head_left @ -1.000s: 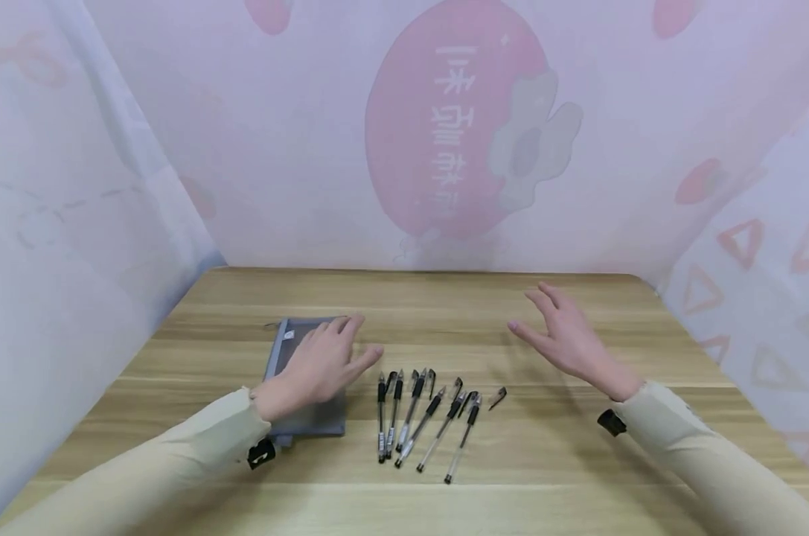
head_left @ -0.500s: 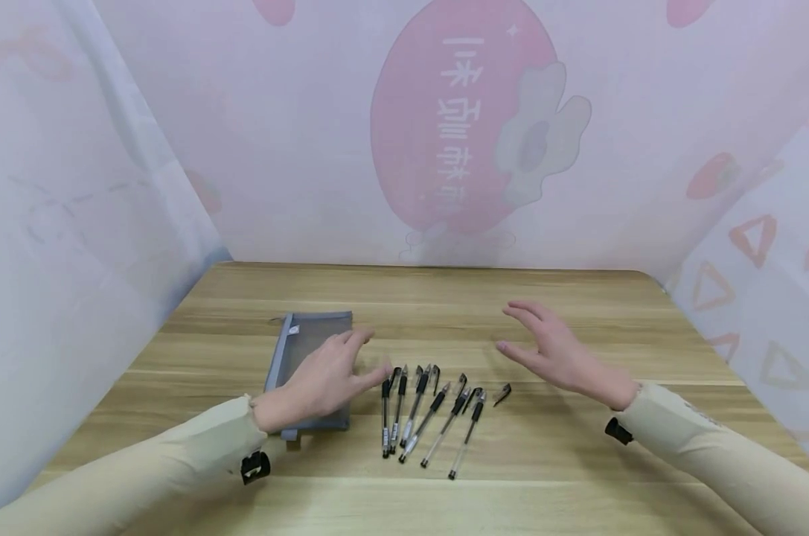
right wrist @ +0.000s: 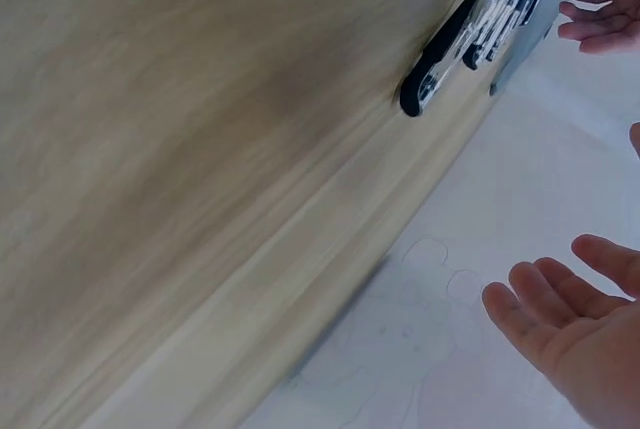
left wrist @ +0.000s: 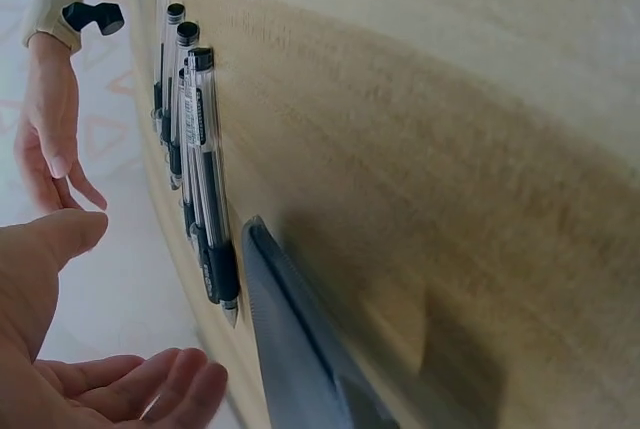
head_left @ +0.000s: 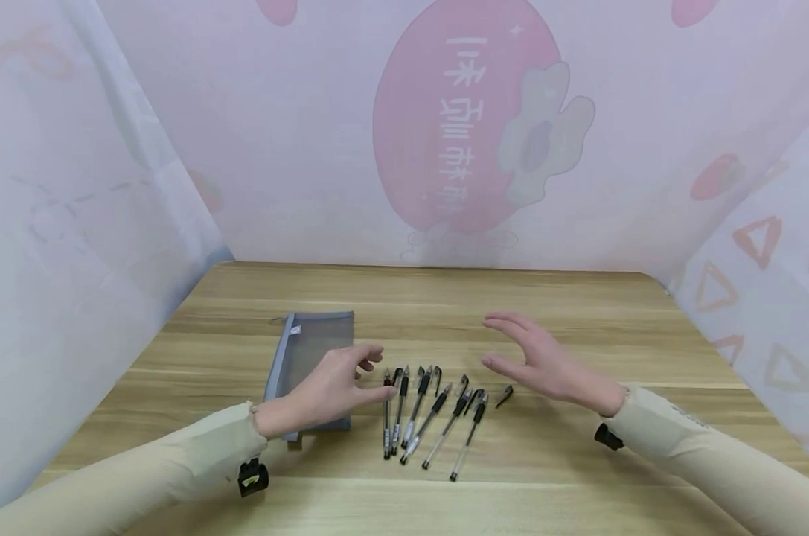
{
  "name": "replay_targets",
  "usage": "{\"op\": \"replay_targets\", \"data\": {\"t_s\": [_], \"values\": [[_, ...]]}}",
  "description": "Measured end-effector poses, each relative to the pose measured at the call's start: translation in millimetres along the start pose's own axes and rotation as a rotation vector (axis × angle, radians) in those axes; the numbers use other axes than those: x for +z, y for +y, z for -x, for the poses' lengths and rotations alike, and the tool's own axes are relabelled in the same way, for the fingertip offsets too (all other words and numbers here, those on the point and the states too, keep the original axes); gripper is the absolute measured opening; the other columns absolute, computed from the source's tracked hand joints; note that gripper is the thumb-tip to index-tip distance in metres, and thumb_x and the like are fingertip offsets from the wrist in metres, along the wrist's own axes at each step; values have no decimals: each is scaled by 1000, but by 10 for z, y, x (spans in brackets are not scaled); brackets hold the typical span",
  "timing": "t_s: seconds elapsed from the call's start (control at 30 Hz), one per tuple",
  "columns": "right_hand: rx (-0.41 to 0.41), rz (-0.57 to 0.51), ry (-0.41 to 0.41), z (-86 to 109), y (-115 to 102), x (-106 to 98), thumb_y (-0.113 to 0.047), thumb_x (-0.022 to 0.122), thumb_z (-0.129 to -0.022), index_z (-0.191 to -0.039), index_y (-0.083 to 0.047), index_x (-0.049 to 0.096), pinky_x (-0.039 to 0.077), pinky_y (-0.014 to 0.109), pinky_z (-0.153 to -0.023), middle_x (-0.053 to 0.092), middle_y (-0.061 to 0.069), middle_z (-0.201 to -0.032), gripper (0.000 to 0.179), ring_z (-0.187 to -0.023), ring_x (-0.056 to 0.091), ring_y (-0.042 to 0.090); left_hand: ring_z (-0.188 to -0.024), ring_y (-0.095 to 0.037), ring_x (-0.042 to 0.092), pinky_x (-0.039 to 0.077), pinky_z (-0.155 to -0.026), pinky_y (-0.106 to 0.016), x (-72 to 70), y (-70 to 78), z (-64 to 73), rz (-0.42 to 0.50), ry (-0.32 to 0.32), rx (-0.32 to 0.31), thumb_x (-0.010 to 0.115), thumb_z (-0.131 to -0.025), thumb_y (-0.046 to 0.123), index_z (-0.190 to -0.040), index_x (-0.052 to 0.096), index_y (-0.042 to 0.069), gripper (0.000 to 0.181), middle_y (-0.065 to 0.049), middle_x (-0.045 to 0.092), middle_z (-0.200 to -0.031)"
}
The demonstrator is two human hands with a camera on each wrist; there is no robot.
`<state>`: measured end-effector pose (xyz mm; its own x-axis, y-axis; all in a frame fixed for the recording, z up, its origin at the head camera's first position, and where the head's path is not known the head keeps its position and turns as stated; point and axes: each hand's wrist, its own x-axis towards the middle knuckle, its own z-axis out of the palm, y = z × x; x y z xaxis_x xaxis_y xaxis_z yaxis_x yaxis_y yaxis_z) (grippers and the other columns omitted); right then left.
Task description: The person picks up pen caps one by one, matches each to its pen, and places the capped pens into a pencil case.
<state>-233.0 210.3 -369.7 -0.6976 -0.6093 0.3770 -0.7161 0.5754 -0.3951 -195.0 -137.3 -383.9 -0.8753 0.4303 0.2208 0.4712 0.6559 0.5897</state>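
Several clear-barrelled gel pens (head_left: 442,426) with black grips lie side by side on the table, tips pointing away from me. Black pen caps (head_left: 504,395) lie by their tips, the rightmost one apart from the row. My left hand (head_left: 327,387) hovers over the edge of a grey mesh zip pouch (head_left: 317,342), its thumb in front of the leftmost pen (head_left: 387,428). The left wrist view shows the thumb and loosely bent fingers apart, with nothing between them. To the right, my right hand (head_left: 545,365) is held above the table, fingers spread and holding nothing.
The wood-grain table (head_left: 578,476) reaches back to a pale printed curtain (head_left: 297,149), with more curtain along the left and right sides. A dark wrist camera (head_left: 252,477) sits under the left sleeve and another (head_left: 608,437) under the right.
My left hand has shifted right and lower, from over the pouch toward the leftmost pen. The right hand has come left and closer to the caps. The pens and pouch lie as before.
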Motion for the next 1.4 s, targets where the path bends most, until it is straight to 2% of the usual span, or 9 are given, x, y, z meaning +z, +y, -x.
{"op": "replay_targets", "data": {"t_s": [0.13, 0.3, 0.57, 0.77, 0.93, 1.07, 1.2, 1.4], "values": [[-5, -28, -1, -10, -15, 32, -37, 67, -94, -143, -4, 47, 36, 53, -107, 45, 11, -146, 62, -131, 44, 31, -95, -26, 66, 57, -81, -34, 28, -22, 7, 59, -7, -9, 83, -80, 29, -127, 58, -7, 64, -17, 66, -114], [-25, -50, 0, -40, -2, 71, -35, 67, -95, -142, -4, 48, 44, 50, -101, 49, 12, -142, 59, -122, 52, 29, -94, -26, 68, 57, -80, -31, 60, -38, 13, 98, -20, -28, 85, -79, 24, -123, 60, -10, 61, -19, 68, -110], [-16, -96, 5, -47, -21, 113, -33, 67, -95, -141, -6, 50, 48, 47, -95, 53, 10, -139, 56, -114, 57, 30, -88, -24, 68, 58, -78, -30, 138, -55, 21, 134, 12, -46, 88, -75, 19, -118, 63, -12, 58, -14, 70, -98], [-2, -130, 19, -31, -4, 110, -30, 68, -95, -140, -6, 52, 49, 48, -94, 55, 11, -136, 53, -112, 59, 28, -82, -22, 63, 56, -79, -34, 186, -40, 15, 159, 8, -65, 90, -71, 17, -120, 60, -9, 63, -8, 65, -92], [29, -125, 29, -14, -6, 79, -32, 67, -96, -139, -7, 53, 50, 47, -94, 57, 11, -135, 52, -109, 60, 26, -88, -22, 63, 56, -81, -34, 217, -27, -4, 150, -2, -61, 91, -69, 16, -126, 56, -12, 72, -10, 65, -100], [42, -128, 24, -15, -9, 62, -32, 66, -96, -139, -7, 53, 50, 45, -93, 56, 10, -135, 51, -109, 61, 24, -96, -26, 64, 56, -84, -33, 215, -31, -9, 172, -15, -58, 85, -69, 2, -128, 53, -13, 68, -15, 65, -109], [45, -137, 21, -4, 2, 64, -31, 66, -97, -139, -6, 53, 51, 44, -93, 56, 10, -135, 50, -109, 60, 24, -100, -29, 63, 55, -85, -31, 189, -57, 4, 214, -57, -53, 74, -68, -11, -130, 51, -14, 66, -19, 64, -114], [63, -173, 24, 23, 22, 62, -28, 66, -97, -139, -6, 52, 51, 45, -93, 57, 11, -134, 50, -109, 60, 24, -102, -27, 63, 55, -84, -29, 139, -117, 34, 267, -116, -56, 73, -73, -14, -130, 53, -11, 61, -17, 64, -117]]}}
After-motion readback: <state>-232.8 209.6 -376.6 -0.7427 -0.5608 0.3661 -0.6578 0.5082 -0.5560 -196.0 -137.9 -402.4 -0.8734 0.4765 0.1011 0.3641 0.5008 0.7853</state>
